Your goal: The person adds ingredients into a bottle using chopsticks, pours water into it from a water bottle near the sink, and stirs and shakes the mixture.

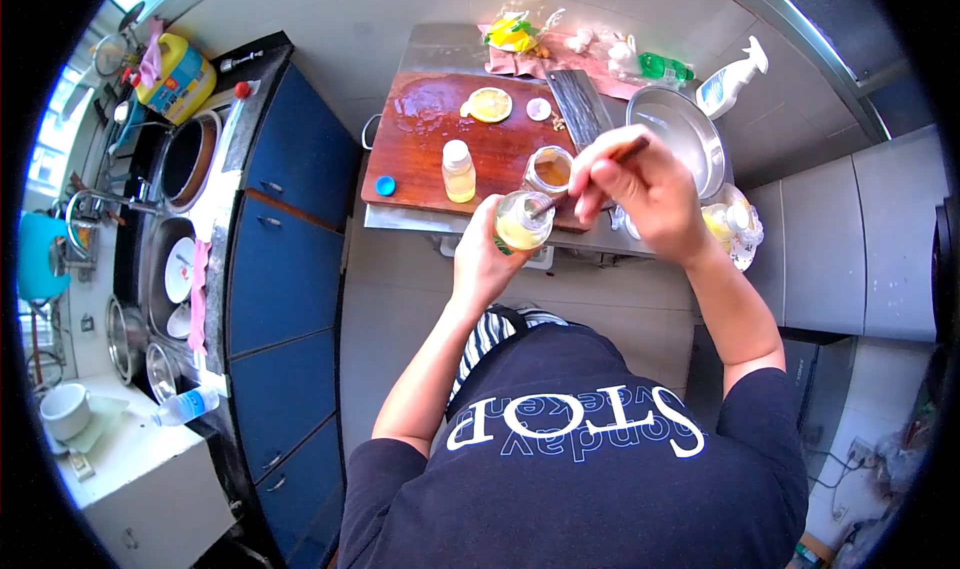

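Observation:
My left hand (485, 252) is wrapped round an open clear bottle (522, 223) with yellowish liquid, tilted a little at the table's front edge. My right hand (645, 184) grips a dark thin utensil (628, 150), whose lower end is at the bottle's mouth. Just behind the bottle stands an open glass jar (551, 169) with amber contents. Another bottle (459, 172) of pale yellow liquid stands upright on the wet wooden board (420, 149). A blue cap (385, 185) lies at the board's left, and lemon slices (489, 104) sit near its back.
Beside the board are a large knife (580, 109) and a steel basin (675, 134). A spray bottle (730, 81) and a green bottle (665, 67) are at the back. A plate (742, 254) sits at right; a sink (160, 269) is at left.

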`<state>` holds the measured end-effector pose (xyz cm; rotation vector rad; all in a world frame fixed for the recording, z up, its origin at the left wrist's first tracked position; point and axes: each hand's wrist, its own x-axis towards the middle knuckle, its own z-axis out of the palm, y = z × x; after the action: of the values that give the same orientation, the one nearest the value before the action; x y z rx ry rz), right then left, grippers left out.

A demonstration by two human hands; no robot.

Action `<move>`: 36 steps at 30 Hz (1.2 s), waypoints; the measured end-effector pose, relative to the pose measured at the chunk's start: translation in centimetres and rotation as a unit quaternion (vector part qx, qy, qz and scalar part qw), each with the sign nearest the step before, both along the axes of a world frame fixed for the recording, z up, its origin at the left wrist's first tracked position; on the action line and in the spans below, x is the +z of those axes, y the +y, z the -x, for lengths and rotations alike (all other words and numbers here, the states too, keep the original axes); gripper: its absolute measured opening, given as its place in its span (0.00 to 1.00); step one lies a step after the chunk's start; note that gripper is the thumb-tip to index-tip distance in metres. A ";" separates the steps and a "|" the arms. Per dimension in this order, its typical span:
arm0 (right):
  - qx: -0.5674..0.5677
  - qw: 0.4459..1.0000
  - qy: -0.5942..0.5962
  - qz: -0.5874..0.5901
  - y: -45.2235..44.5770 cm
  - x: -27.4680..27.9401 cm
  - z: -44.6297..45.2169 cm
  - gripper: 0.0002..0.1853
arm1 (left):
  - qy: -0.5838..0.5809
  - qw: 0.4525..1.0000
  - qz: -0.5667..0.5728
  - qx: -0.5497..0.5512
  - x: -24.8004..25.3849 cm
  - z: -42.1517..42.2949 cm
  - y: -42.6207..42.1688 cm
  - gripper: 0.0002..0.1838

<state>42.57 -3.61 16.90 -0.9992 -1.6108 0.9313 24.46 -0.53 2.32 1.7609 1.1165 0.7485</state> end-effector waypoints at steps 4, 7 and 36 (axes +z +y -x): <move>-0.024 0.999 -0.025 -0.012 -0.2 -0.3 -0.3 0.04 | 0.007 1.000 -0.018 0.003 0.3 0.0 0.1 0.41; 0.007 0.999 -0.031 0.031 -0.5 -0.1 0.0 0.04 | 0.013 1.000 -0.018 0.006 0.2 -0.1 -0.1 0.41; 0.079 0.940 -0.267 -0.196 -1.1 4.6 0.4 0.10 | -0.004 0.999 -0.046 0.002 -0.1 -0.6 -0.3 0.35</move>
<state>42.12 -4.70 21.46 -0.8879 -2.2524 0.4152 25.05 -0.86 2.22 1.8313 1.0955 0.8198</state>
